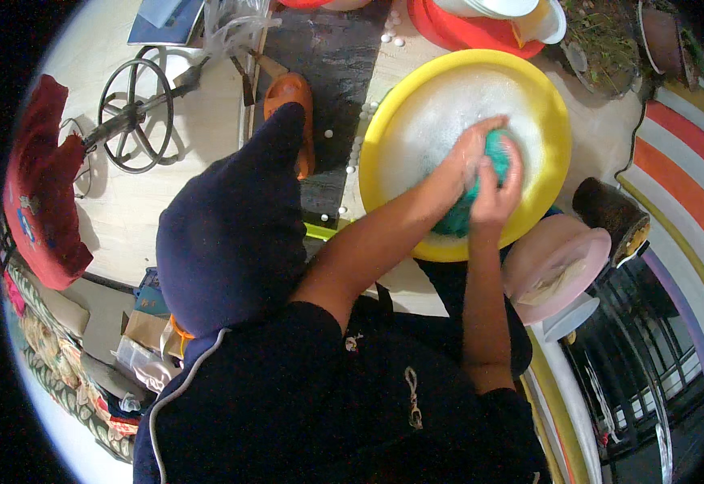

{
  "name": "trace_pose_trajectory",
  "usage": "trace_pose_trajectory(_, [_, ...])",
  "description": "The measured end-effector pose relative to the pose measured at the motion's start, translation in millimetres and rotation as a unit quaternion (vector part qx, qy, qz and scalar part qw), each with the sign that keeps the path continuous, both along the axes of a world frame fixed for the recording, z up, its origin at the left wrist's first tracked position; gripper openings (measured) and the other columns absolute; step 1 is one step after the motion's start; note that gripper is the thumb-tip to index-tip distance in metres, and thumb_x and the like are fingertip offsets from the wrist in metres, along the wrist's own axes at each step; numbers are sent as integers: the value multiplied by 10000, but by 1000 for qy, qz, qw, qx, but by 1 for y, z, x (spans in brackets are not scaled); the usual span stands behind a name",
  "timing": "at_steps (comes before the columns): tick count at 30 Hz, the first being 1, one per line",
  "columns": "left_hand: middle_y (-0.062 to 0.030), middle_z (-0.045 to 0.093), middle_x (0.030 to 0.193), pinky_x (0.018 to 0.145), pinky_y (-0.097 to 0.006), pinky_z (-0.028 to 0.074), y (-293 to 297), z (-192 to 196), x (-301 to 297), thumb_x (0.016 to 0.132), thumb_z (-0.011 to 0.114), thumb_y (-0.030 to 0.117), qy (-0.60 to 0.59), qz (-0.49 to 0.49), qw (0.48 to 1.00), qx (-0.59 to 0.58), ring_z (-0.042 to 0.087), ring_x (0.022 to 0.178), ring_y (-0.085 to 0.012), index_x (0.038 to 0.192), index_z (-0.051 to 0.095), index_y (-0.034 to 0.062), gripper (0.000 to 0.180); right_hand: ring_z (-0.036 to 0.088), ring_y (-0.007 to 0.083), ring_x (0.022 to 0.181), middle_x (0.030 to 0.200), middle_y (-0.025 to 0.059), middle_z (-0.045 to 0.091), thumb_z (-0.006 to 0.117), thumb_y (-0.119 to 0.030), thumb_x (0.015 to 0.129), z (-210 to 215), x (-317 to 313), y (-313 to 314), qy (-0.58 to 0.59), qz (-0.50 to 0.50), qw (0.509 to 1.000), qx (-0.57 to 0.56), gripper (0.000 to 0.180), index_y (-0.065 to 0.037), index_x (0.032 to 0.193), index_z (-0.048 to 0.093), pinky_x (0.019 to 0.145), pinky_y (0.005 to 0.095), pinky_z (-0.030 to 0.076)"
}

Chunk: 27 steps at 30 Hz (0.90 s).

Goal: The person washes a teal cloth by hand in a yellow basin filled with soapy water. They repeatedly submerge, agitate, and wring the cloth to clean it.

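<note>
Both hands grasp a bunched, wet green cloth [453, 219] inside a round yellow plastic basin [473, 60] of white, foamy water [424, 113]. The left hand [471, 152] is closed around its far part; the right hand [503, 194], slightly blurred, grips it from the right. The cloth's lower part lies in the foam, and this two-sided hold inside the rim probably keeps drips and suds contained. The left forearm slants over the near-left rim, the right one over the near rim. The widest room within the basin lies far left of the hands; to the near right, a pale pink plastic bowl [529, 254] limits space outside.
</note>
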<state>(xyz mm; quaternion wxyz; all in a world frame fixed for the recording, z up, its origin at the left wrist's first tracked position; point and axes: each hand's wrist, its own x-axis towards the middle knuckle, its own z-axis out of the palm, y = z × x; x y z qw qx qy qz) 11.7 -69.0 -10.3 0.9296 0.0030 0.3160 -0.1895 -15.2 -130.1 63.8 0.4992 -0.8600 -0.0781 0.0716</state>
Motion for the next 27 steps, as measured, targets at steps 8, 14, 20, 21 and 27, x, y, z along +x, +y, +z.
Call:
trace_pose_trajectory(8, [-129, 566, 1026, 848, -353, 440, -4, 59, -11, 923, 343, 478, 21, 33, 990, 132, 544, 951, -223, 1094, 532, 32, 513, 484, 323, 1116, 1179, 182, 541, 561, -182, 823, -8, 43, -21, -88, 92, 986, -111, 323, 9, 1084, 572, 978, 401, 335])
trace_pose_trajectory(14, [-72, 583, 754, 648, -318, 506, -5, 76, -5, 862, 395, 608, 51, 14, 998, -31, 579, 645, -189, 933, 542, 67, 566, 482, 339, 1031, 1125, 190, 510, 692, -501, 681, 28, 35, -52, -197, 276, 929, -145, 692, -11, 1121, 477, 906, 435, 369])
trace_pose_trajectory(20, [-67, 552, 726, 622, -309, 483, -22, 37, -15, 908, 385, 521, -45, 75, 973, -216, 556, 636, -191, 837, 534, 57, 492, 516, 300, 868, 951, 156, 534, 746, -312, 648, 32, 32, -33, -158, 228, 953, -118, 511, -7, 980, 504, 796, 370, 414])
trace_pose_trajectory(21, [-77, 555, 731, 657, -319, 482, -23, 37, -15, 911, 373, 523, -50, 85, 959, -265, 558, 660, -203, 826, 531, 44, 512, 526, 296, 841, 921, 152, 543, 736, -267, 659, 31, 32, -34, -145, 219, 957, -124, 450, -4, 952, 518, 782, 356, 422])
trace_pose_trajectory(27, [-96, 600, 931, 809, -306, 432, -26, 62, -27, 943, 379, 403, -36, 30, 971, 233, 558, 861, -182, 1007, 573, -36, 484, 582, 292, 695, 754, 154, 607, 562, -139, 798, 33, 27, -16, -30, 29, 995, -87, 158, 14, 771, 586, 653, 343, 442])
